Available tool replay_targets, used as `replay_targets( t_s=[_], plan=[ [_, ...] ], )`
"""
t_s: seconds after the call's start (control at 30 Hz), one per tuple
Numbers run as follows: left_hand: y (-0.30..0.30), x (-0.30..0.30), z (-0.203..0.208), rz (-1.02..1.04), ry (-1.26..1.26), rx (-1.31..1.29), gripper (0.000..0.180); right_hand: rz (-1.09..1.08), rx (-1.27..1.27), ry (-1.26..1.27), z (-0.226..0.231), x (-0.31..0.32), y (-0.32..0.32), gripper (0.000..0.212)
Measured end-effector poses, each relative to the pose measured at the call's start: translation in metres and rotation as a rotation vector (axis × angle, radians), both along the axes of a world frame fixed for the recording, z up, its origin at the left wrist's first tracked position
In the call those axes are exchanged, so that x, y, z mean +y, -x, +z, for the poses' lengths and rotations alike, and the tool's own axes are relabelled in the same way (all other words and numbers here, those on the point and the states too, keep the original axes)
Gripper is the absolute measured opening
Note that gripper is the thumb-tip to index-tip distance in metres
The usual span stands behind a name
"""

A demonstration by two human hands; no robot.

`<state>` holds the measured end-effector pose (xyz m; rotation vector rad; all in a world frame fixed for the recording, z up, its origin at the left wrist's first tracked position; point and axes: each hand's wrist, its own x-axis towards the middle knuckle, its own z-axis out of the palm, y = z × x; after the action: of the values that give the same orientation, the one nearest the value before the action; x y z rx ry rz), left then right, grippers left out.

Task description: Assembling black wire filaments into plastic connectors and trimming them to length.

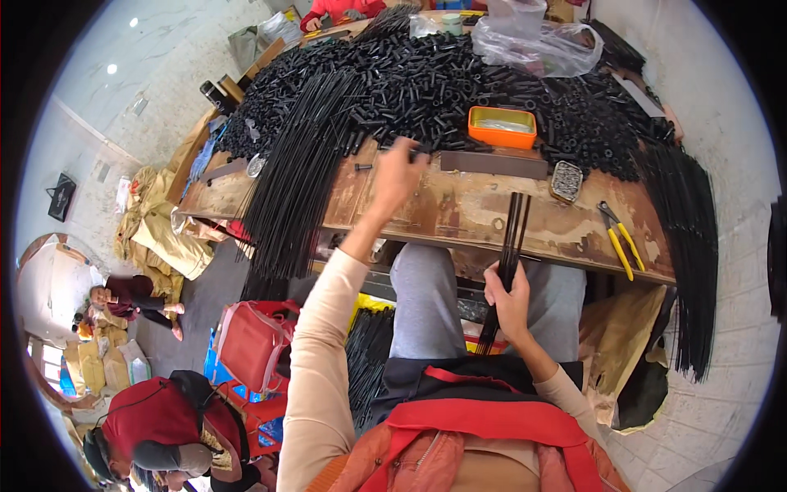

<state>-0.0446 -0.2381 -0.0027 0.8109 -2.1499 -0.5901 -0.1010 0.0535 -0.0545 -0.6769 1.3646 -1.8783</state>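
Note:
My left hand [397, 182] reaches over the table at the near edge of a large heap of short black tubular parts [410, 86]. Its fingers are blurred and bent beside a dark piece; whether they grip it is unclear. Above my lap, my right hand [508, 297] is closed round a bundle of thin black rods [515, 234], which stick out above and below the fist. One loose black part [363, 167] lies on the wood left of my left hand. Long thin black rods [299, 168] hang over the table edge to the left.
On the wooden table [467, 197] are an orange tray [502, 127], a small tin of metal pieces [566, 181], yellow-handled pliers [620, 239] and a flat dark strip [493, 164]. More rods [687, 246] hang at the right. A person in red [344, 10] sits across; others are at the left.

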Motion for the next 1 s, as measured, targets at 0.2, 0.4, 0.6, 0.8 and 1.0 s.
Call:
replay_targets(
  t_s=[0.2,0.4,0.6,0.8,1.0],
  plan=[
    [0.047,0.126,0.057,-0.693,-0.664,0.048,0.028,0.072,-0.322,0.168,0.003,0.005,-0.009,0.044],
    [-0.028,0.260,0.133,-1.199,-0.165,0.221,0.031,0.219,0.102,0.018,-0.020,0.044,-0.007,0.032],
    [-0.049,0.176,0.141,-0.409,-0.468,0.491,0.017,0.063,-0.215,-0.121,0.010,0.077,-0.043,0.020],
    [-0.070,0.177,0.003,-0.206,-0.909,0.624,0.018,0.083,-0.243,-0.171,0.016,0.074,-0.045,0.022],
    [-0.055,0.201,-0.040,-0.120,-1.107,0.779,0.021,0.087,-0.213,-0.144,0.011,0.076,-0.044,0.027]
  ],
)
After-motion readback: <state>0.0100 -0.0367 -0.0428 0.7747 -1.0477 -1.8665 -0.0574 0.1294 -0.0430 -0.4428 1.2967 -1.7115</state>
